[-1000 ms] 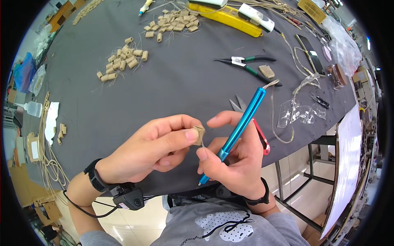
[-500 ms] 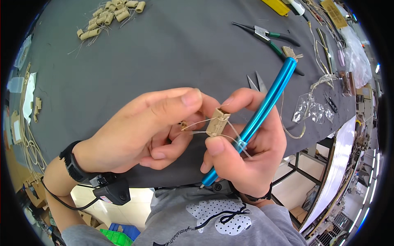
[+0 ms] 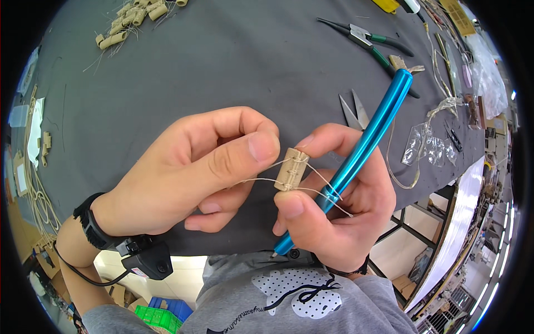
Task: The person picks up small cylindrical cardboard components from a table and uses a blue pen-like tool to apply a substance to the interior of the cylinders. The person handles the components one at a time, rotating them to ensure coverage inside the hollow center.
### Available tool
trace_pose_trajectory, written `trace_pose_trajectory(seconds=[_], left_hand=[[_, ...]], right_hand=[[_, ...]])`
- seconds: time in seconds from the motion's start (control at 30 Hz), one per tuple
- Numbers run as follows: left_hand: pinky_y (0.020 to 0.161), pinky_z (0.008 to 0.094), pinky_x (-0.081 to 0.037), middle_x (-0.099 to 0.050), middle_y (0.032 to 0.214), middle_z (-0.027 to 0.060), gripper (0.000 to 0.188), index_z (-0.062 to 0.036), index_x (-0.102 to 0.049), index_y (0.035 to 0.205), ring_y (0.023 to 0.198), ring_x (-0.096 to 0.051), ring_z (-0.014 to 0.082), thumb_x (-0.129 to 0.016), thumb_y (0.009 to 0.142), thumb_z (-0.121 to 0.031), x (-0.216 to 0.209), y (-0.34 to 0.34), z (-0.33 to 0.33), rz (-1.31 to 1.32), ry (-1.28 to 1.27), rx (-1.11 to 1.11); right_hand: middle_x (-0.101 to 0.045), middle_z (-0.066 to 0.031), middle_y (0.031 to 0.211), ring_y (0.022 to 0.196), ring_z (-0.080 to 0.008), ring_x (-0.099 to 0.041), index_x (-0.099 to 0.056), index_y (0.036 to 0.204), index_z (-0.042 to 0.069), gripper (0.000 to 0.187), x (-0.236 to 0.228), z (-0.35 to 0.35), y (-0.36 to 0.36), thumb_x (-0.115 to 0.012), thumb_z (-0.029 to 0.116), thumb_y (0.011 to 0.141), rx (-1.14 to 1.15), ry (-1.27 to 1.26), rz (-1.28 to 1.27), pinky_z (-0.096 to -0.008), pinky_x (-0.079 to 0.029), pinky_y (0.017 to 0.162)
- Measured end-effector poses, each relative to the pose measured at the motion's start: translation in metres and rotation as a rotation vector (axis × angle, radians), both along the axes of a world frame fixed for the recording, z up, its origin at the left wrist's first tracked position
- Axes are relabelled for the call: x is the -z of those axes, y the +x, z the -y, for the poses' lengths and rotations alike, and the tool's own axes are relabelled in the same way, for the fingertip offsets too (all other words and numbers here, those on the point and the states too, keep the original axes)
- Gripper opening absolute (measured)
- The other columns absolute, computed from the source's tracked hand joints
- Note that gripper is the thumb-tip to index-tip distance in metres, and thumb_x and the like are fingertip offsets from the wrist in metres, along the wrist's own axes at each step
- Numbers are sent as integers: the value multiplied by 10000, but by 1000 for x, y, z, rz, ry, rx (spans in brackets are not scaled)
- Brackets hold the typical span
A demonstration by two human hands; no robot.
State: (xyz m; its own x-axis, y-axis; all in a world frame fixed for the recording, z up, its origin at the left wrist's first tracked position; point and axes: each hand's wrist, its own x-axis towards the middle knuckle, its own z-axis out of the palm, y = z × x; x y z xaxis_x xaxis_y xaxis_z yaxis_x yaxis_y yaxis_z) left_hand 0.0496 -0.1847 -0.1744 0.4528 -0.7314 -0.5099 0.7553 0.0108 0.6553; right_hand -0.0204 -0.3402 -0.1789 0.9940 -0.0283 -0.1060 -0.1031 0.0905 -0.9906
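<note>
Between the thumb and forefinger of my right hand [image 3: 339,206] is a small beige cylinder [image 3: 291,170], held by its two ends and tilted. Thin cream threads lace across its side, with loose tails [image 3: 325,199] trailing right over my palm. A turquoise pen-shaped tool [image 3: 371,141] with a fine tip rests in the same hand, passing behind the thumb. My left hand [image 3: 211,172] is just left of the cylinder, thumb pressed to the forefinger on a thread [image 3: 273,165] that leads from the cylinder. Another thread [image 3: 256,179] runs under that thumb, its end hidden.
Several similar beige cylinders [image 3: 133,16] lie heaped at the far left. Green-handled pliers [image 3: 370,43] and scissor blades [image 3: 354,111] are beyond my right hand. Clear plastic packaging [image 3: 420,146] and a cord lie at the right. Bundled cords [image 3: 38,195] line the left edge.
My left thumb and forefinger have closed together on the thread beside the cylinder. The cylinder has turned, showing more of its laced side. The view has shifted slightly, with the table items higher.
</note>
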Motion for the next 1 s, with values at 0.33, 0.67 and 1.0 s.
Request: trace_pose_trajectory(seconds=[0.33, 0.67, 1.0], left_hand=[[360, 163, -214, -463, 669, 9, 297, -67, -408, 813, 417, -284, 20, -549, 801, -328, 1, -2, 1, 19, 2, -11], [384, 170, -250, -484, 681, 15, 340, -27, -453, 918, 435, -316, 29, -549, 796, -329, 0, -1, 1, -30, -12, 2], [397, 161, -286, -579, 823, 63, 314, 15, -524, 916, 532, -453, 42, -555, 783, -267, -2, -3, -2, 106, 14, 13]], right_hand=[[-557, -82, 625, 459, -102, -539, -384, 981, -80, 428, 0, -1, -1, -658, 36, 674, 16, -6, -15, -167, -394, 388], [-564, -89, 628, 462, -105, -540, -384, 987, -77, 427, 0, -3, -1, -651, 36, 673, 31, 39, -5, -171, -400, 396], [-560, -158, 816, 503, -105, -554, -413, 984, -118, 407, 5, -2, -2, -634, 20, 673, 2, -105, 155, -182, -437, 414]])
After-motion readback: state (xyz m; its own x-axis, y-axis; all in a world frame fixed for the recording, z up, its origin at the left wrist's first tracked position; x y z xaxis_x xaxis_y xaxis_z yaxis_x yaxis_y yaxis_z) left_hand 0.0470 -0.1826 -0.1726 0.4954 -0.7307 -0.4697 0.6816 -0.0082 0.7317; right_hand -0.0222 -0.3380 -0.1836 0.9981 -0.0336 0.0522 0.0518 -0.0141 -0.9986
